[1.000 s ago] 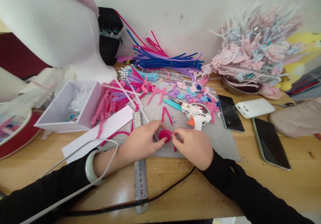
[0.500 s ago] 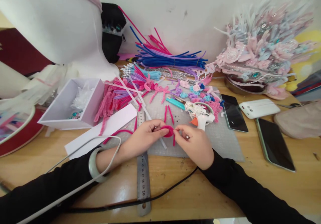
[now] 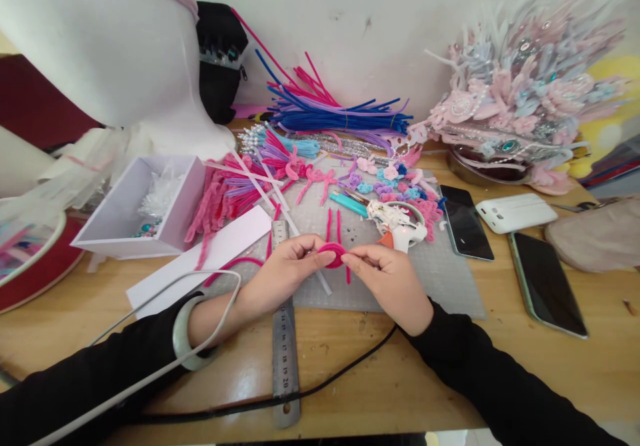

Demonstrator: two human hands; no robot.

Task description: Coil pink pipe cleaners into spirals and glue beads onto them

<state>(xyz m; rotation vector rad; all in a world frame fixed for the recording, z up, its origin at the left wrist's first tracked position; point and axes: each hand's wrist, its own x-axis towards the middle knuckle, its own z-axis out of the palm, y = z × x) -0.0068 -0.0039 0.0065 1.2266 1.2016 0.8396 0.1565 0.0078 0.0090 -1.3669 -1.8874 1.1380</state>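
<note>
Between both hands is a hot-pink pipe cleaner (image 3: 332,253) bent into a round coil, with straight ends sticking out above and below. My left hand (image 3: 299,259) pinches the coil's left side between thumb and fingers. On its right edge, my right hand (image 3: 385,276) pinches it with thumb and forefinger. Under the hands lies a grey cutting mat (image 3: 430,286). A white glue gun (image 3: 407,236) rests just beyond my right hand. The steel ruler (image 3: 286,366) lies partly beneath my left wrist.
Blue, purple and pink pipe cleaners (image 3: 345,118) are bundled by the wall. At left stands a white box (image 3: 125,236) with beads. Phones (image 3: 547,286) lie at right near a feathery pink headdress (image 3: 520,99). A black cable (image 3: 345,373) crosses the front.
My right hand's fingers have closed in on the coil's right edge, and the coil now faces more upward. The view has shifted slightly; the left hand keeps its pinch.
</note>
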